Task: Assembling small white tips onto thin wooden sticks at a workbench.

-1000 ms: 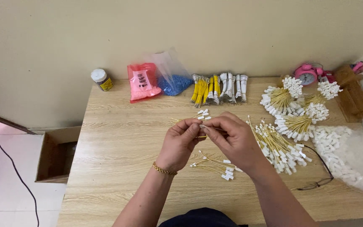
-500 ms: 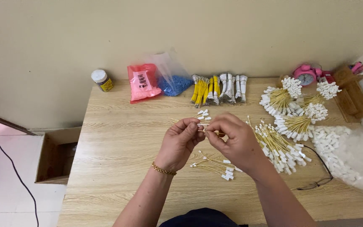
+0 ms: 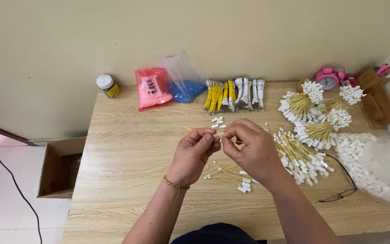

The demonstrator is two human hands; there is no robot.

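My left hand [image 3: 194, 153] and my right hand [image 3: 249, 149] meet over the middle of the wooden table [image 3: 127, 158], fingertips pinched together on a thin yellow wire with a small white plug [image 3: 216, 134] on its end. A few more such wires [image 3: 208, 123] lie just beyond the fingers. Another small heap of wires with white plugs [image 3: 231, 176] lies under my right wrist. A gold bracelet sits on my left wrist.
A loose pile of yellow wires [image 3: 301, 156] lies right of my hands, with tied bundles [image 3: 312, 108] behind. At the back stand bundled yellow and white wires [image 3: 233, 94], a red bag [image 3: 152, 88], a blue-filled bag [image 3: 186, 88], a jar [image 3: 107, 86], a pink clock [image 3: 328, 77]. White plugs in plastic [image 3: 375, 167] and glasses [image 3: 339, 194] at right; cardboard box [image 3: 59, 167] on the floor left.
Both hands have stayed together over the table, shifting only slightly while the fingers work the wire and plug.
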